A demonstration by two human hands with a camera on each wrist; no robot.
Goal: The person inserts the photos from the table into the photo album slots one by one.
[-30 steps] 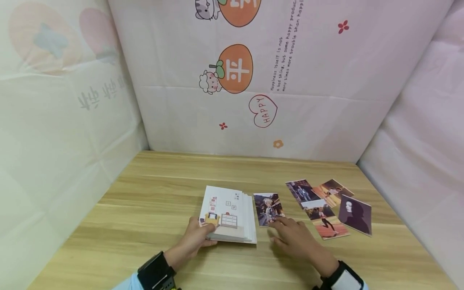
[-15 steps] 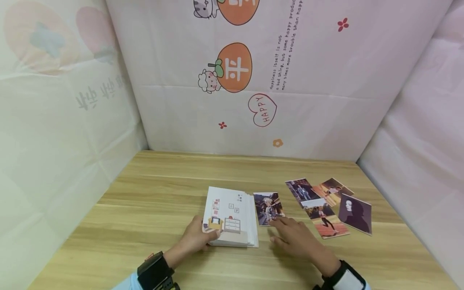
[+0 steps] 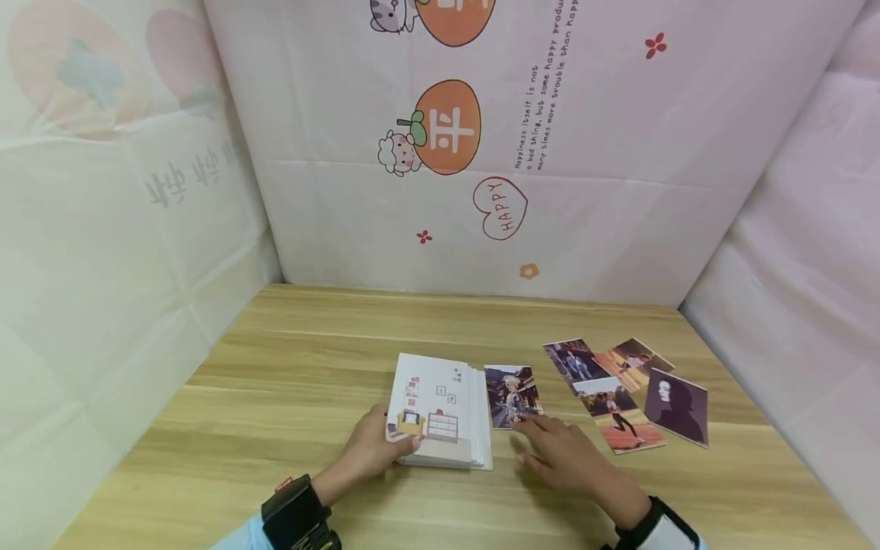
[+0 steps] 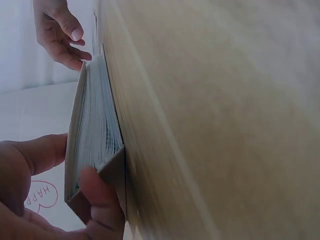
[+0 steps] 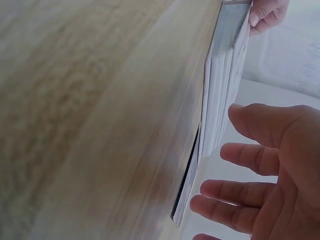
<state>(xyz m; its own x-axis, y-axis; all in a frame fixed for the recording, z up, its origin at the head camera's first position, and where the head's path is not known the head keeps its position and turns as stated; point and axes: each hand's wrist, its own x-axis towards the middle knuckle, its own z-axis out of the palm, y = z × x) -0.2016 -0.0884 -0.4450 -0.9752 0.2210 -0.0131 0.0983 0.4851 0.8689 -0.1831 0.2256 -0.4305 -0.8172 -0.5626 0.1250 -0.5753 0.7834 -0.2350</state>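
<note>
A thick white album with a printed furniture picture lies on the table, its many page edges showing in the left wrist view. My left hand grips its near left corner, thumb on the cover and fingers at the spine side. Just right of the album lies a photo of a person in a light hat. My right hand is at that photo's near right corner, fingers spread and relaxed, with nothing gripped; whether a fingertip touches the photo is hard to tell.
Several photos lie at the right of the wooden table: a street one, an orange one, a runner and a dark purple one. Printed white cloth stands behind and at both sides.
The album has shifted slightly right and toward me with my left hand, and its cover lies a little differently over the pages. My right hand has stayed by the photo.
</note>
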